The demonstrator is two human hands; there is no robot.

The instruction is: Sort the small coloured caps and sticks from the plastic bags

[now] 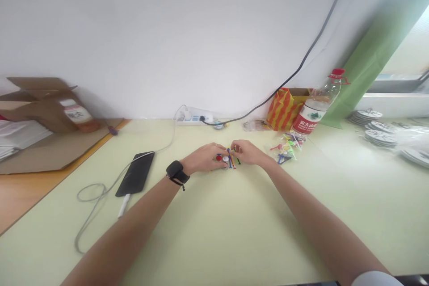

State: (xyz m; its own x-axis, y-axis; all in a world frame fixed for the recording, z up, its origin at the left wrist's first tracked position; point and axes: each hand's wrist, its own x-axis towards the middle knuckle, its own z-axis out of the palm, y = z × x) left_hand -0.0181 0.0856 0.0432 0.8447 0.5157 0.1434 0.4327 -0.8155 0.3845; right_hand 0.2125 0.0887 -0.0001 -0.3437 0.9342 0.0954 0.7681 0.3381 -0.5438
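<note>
My left hand (204, 157), with a black watch on its wrist, curls its thumb and fingers around a small colourful plastic piece (225, 159). A red disc and a white disc show on that piece. Thin blue and orange plastic sticks (231, 159) stand beside the discs, between my two hands. My right hand (247, 152) is closed in a pinch at the upper end of these sticks; whatever its fingertips hold is hidden. A small dark and green bit shows just under the right fingers.
Clear bags of coloured plastic parts (286, 148) lie right of my hands, before a bottle (310, 114) and a red-yellow bag (280, 109). A charging phone (136, 174) with a looped cable lies left. A power strip (194, 117) sits by the wall, and stacked discs (380, 137) far right.
</note>
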